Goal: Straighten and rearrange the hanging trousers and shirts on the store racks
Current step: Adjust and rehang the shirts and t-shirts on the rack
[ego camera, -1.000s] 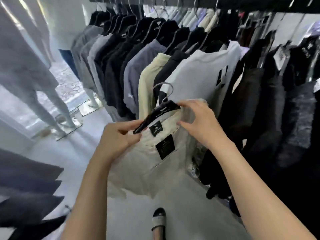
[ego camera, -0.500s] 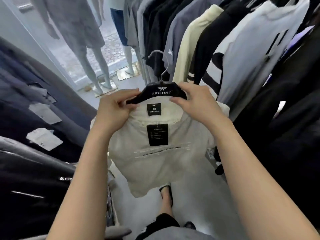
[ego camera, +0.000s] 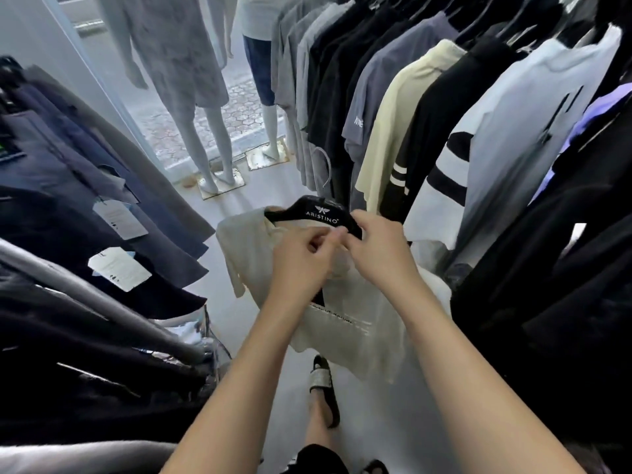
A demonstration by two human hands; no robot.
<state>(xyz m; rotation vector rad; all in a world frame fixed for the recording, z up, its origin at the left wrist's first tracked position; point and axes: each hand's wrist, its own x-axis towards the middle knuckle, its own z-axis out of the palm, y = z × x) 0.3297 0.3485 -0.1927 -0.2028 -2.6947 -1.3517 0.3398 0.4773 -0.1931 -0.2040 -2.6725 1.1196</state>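
Observation:
A cream-white shirt [ego camera: 345, 333] hangs on a black hanger [ego camera: 309, 212] marked ARISTINO, held low in the aisle off the rack. My left hand [ego camera: 301, 265] pinches the shirt's fabric at the collar, covering the black labels. My right hand [ego camera: 379, 251] grips the collar and the hanger's right arm. The fingertips of both hands meet at the neckline. The hanger's metal hook [ego camera: 325, 172] points up, free of any rail. A row of hanging shirts [ego camera: 420, 124] in grey, black, cream and white fills the right side.
Dark trousers [ego camera: 85, 206] with white paper tags [ego camera: 118, 268] hang on the left rack. Two mannequins [ego camera: 191, 80] stand at the shop window ahead on metal bases. My sandalled foot [ego camera: 323, 388] is on the pale floor below the shirt. The aisle between the racks is narrow.
My hands have moved from the hanger's two ends inward to the collar, now covering the labels. The shirt's left shoulder has slumped. The view has dipped slightly.

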